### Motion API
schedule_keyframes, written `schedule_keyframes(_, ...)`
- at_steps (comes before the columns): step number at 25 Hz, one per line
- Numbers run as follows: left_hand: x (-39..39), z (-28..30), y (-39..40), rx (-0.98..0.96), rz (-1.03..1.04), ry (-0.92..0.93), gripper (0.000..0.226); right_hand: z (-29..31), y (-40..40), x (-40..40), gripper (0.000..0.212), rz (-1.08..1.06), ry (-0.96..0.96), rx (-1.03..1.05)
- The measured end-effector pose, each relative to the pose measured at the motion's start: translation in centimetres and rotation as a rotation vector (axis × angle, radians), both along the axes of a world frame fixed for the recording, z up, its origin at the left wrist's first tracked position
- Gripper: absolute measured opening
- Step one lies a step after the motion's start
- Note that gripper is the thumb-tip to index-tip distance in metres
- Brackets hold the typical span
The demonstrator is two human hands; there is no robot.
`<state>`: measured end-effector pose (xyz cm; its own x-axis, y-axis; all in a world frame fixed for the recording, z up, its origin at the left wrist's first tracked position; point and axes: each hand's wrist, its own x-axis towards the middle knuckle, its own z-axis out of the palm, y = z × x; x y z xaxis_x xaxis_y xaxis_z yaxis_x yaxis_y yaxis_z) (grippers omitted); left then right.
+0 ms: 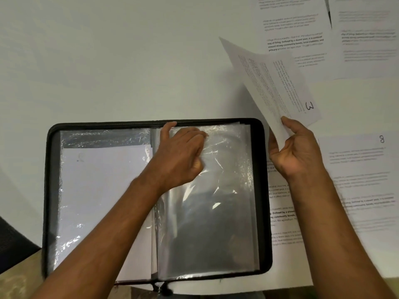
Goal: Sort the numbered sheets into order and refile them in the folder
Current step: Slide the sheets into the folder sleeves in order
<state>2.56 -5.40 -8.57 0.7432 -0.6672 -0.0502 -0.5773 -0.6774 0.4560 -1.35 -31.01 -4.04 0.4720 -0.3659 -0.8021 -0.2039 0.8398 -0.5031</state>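
A black zip folder (pixel 262 169) lies open on the white table, with clear plastic sleeves on both sides. The left sleeve (pixel 103 190) holds a white sheet. My left hand (pixel 181 156) rests on the top of the empty right sleeve (pixel 216 223), its fingers curled and pinching the plastic near the upper edge. My right hand (pixel 295 152) holds the sheet numbered 3 (pixel 274 83) by its lower corner, tilted in the air above the folder's right side.
More printed sheets lie on the table: the sheet marked 8 (pixel 362 180) at the right, one partly under the folder (pixel 282 212), two at the top right (pixel 298 29). A dark object (pixel 13 242) sits at the lower left.
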Motion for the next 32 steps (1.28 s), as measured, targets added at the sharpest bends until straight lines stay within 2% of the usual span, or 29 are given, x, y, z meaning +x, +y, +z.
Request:
schedule_keyframes(3,0.5,0.5,-0.3,-0.005,-0.048,0.062,0.022,0.0,0.3,0.7,0.035,-0.008,-0.043,0.036)
schedule_keyframes(6,0.9,1.0,-0.7,-0.057,-0.046,0.099,0.024,0.4,0.5,1.6,0.023,0.035,-0.07,0.03)
schedule_keyframes(9,1.3,1.4,-1.2,-0.123,0.047,0.127,0.029,0.2,0.5,2.6,0.037,0.086,-0.122,-0.013)
schedule_keyframes(12,1.3,1.3,-1.6,-0.158,0.153,0.174,0.028,-0.4,0.6,3.8,0.033,0.141,-0.125,-0.097)
schedule_keyframes(18,1.0,0.0,-1.6,-0.122,0.231,0.031,0.009,-2.3,1.4,6.5,0.044,0.154,-0.101,-0.331)
schedule_keyframes(25,0.2,-0.2,-1.7,-0.171,0.265,-0.032,0.008,-3.7,2.1,7.3,0.041,0.308,-0.142,-0.6)
schedule_keyframes(32,0.0,0.5,-2.2,-0.154,0.316,-0.072,0.009,-3.7,2.4,6.5,0.036,0.508,-0.232,-0.716)
